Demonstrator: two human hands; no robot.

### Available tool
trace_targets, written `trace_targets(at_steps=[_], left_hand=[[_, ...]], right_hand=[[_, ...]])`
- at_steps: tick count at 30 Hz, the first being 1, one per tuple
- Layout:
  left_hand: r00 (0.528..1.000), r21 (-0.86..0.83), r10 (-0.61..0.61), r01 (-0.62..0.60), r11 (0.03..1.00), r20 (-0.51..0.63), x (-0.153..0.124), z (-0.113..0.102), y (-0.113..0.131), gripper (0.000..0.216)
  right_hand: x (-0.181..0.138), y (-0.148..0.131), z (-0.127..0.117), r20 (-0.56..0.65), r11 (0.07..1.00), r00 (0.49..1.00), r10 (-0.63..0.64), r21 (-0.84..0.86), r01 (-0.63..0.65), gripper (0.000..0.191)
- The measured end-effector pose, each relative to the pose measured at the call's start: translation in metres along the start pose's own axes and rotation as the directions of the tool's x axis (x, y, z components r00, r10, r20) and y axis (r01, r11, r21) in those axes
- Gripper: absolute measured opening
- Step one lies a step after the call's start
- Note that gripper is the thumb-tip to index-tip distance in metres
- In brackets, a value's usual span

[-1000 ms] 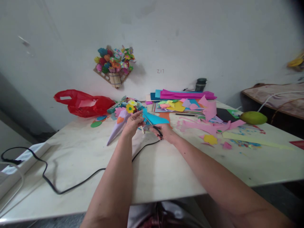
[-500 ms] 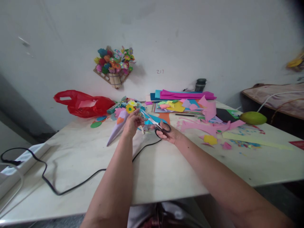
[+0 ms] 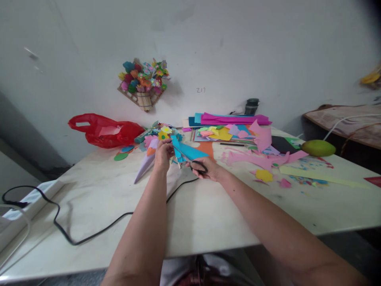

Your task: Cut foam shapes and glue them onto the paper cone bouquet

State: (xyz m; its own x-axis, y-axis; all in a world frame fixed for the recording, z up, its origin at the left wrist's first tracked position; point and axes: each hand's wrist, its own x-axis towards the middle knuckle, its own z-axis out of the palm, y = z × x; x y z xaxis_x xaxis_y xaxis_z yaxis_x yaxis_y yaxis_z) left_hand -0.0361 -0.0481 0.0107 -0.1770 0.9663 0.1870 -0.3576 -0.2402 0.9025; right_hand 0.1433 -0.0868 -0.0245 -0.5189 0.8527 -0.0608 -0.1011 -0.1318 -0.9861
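Note:
My left hand is closed on a piece of blue paper, held up over the far middle of the table. My right hand grips black-handled scissors, whose blades reach into the blue paper. Just left of my left hand lies a purple paper cone with paper flowers at its top. A black cable runs from under my hands toward the left edge.
A red plastic bag lies at the back left. Stacked coloured sheets and pink scraps cover the back right, with a green mango-like fruit and a dark jar. A paper flower bouquet hangs on the wall.
The scissors, opened wide half a second ago, have closed into the blue paper. My left hand has shifted a little left and turned the paper.

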Motion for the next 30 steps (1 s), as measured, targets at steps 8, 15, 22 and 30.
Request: trace_targets(at_steps=[8, 15, 22, 30], left_hand=[[0.994, 0.076, -0.103, 0.099, 0.992, 0.044, -0.001, -0.003, 0.002, 0.037], [0.97, 0.222, -0.075, 0.022, 0.975, 0.231, -0.005, -0.006, -0.003, 0.051], [0.955, 0.189, -0.047, -0.009, 0.982, 0.291, -0.005, -0.007, -0.004, 0.06], [0.925, 0.17, -0.045, -0.021, 0.985, 0.377, -0.004, -0.009, -0.005, 0.063]], right_hand=[[0.015, 0.009, 0.005, -0.171, 0.97, 0.973, -0.155, -0.215, 0.117, 0.027], [0.017, 0.009, 0.002, -0.183, 0.952, 0.959, -0.218, -0.254, 0.168, 0.038], [0.027, 0.017, -0.005, -0.196, 0.945, 0.948, -0.253, -0.26, 0.198, 0.038], [0.014, 0.005, 0.002, -0.235, 0.966, 0.957, -0.172, -0.23, 0.117, 0.035]])
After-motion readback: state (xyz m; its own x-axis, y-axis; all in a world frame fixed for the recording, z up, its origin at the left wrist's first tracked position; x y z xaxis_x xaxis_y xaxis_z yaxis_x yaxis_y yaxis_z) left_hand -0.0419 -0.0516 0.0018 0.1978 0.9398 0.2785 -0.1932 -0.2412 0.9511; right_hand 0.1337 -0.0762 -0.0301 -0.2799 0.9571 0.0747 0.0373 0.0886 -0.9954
